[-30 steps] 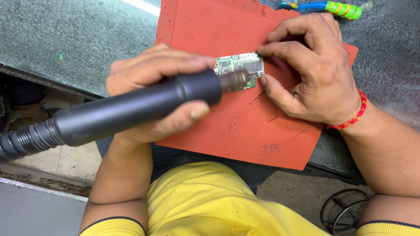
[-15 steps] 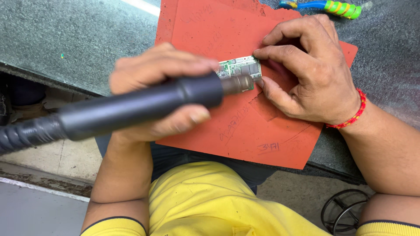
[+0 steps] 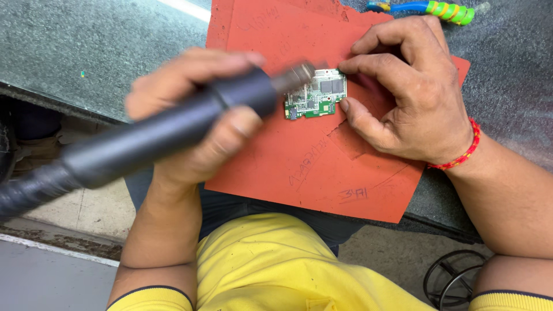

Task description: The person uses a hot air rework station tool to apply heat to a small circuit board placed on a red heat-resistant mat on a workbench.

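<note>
Small green circuit board (image 3: 315, 95) lies flat on a red-orange mat (image 3: 322, 167), upper middle of the mat. Board carries dark chips and silvery shields; the side toward 9 o'clock is partly covered by the tool tip.

Right hand (image 3: 412, 98) sits at 3 o'clock of the board. Forefinger touches the top right corner, thumb tip presses the lower right edge: a pinch holding the board down. Other fingers curled above. Red thread band on that wrist.

Left hand (image 3: 193, 118) at 9 o'clock, blurred, fingers wrapped tight around a thick black hot-air tool (image 3: 167, 135). Its metal nozzle (image 3: 296, 74) points at the board's upper left corner; touching or just above, cannot tell. Ribbed hose runs off toward 8 o'clock.

Mat has pen scribbles toward 6 o'clock of the board and a cut-out corner line beside the right hand. It overhangs the near edge of the dark speckled counter (image 3: 86, 46).

Blue brush with a green-yellow grip (image 3: 429, 8) lies on the counter at 1 o'clock, well apart. Yellow shirt at the bottom; black wire ring (image 3: 452, 279) on the floor at 5 o'clock.
</note>
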